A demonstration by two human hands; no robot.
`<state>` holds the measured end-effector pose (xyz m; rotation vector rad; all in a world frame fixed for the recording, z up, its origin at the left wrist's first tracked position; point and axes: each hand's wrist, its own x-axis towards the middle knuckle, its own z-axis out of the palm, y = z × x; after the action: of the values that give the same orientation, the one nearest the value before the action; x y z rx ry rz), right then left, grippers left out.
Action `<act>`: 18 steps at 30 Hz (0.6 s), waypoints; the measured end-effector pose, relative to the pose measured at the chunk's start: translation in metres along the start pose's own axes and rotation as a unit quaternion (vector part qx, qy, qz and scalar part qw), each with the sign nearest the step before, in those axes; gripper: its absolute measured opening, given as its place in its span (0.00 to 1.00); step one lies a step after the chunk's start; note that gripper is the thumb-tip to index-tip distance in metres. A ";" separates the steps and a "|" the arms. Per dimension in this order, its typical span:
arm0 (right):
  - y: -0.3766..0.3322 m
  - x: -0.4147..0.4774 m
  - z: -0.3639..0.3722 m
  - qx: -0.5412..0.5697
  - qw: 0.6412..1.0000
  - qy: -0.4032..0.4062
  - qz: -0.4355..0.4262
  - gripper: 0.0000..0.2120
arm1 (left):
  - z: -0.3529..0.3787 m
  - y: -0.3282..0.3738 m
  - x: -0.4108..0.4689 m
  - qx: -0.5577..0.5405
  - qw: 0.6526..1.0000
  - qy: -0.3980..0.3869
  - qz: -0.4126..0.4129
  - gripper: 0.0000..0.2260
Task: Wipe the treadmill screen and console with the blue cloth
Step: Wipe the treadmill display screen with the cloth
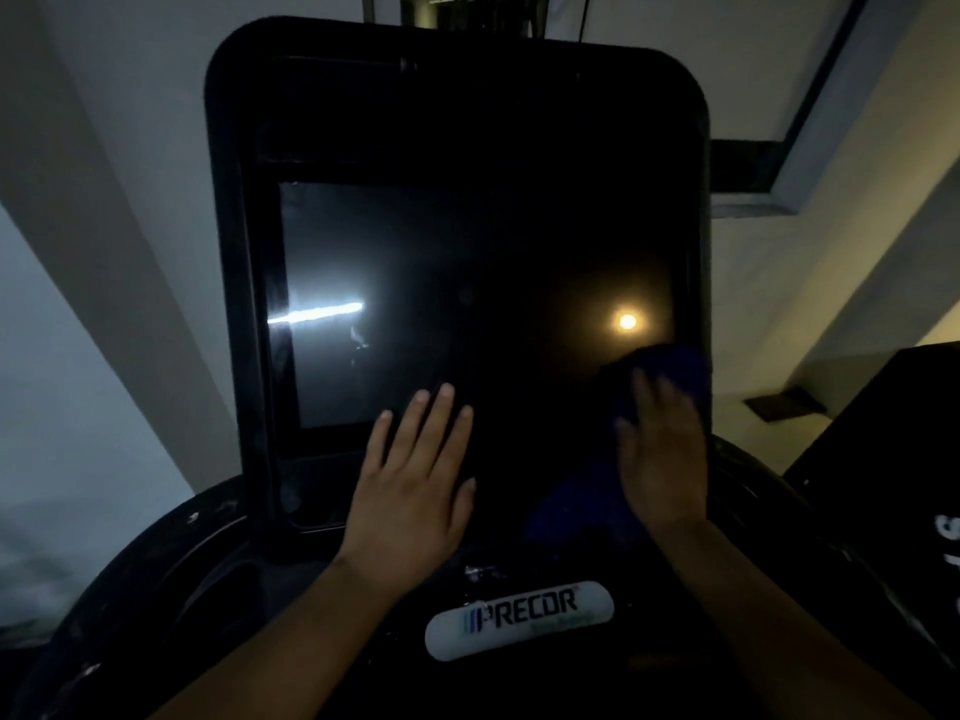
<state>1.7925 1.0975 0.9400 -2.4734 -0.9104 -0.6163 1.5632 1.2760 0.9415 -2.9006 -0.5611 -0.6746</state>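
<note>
The dark treadmill screen (pixel 467 283) fills the middle of the view, set in a black console (pixel 234 252). It reflects a white light strip on the left and a yellow lamp on the right. My left hand (pixel 415 470) lies flat with fingers spread on the screen's lower middle, holding nothing. My right hand (pixel 662 459), blurred, presses the blue cloth (pixel 670 363) against the screen's lower right corner. The cloth shows above my fingers and hangs below my palm.
A white oval Precor badge (pixel 519 618) sits on the console below the screen. Curved black handrails run at lower left (pixel 156 563) and lower right. A black machine (pixel 893 433) stands at the right. Pale walls lie behind.
</note>
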 end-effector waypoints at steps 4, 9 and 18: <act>-0.046 -0.020 0.015 0.014 1.000 0.007 0.007 0.27 | 0.009 0.033 0.004 -0.023 1.000 0.010 0.016 0.30; -0.008 -0.016 0.002 -0.045 0.978 -0.082 -0.187 0.30 | 0.021 0.069 0.015 -0.037 0.999 0.004 0.040 0.31; 0.027 -0.015 -0.017 0.004 0.981 -0.104 -0.164 0.26 | 0.030 0.081 0.025 0.000 1.000 -0.003 0.028 0.27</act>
<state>1.7964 1.0625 0.9393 -2.4322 -1.4178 -0.4590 1.6266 1.2154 0.9240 -2.9059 -0.4796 -0.6596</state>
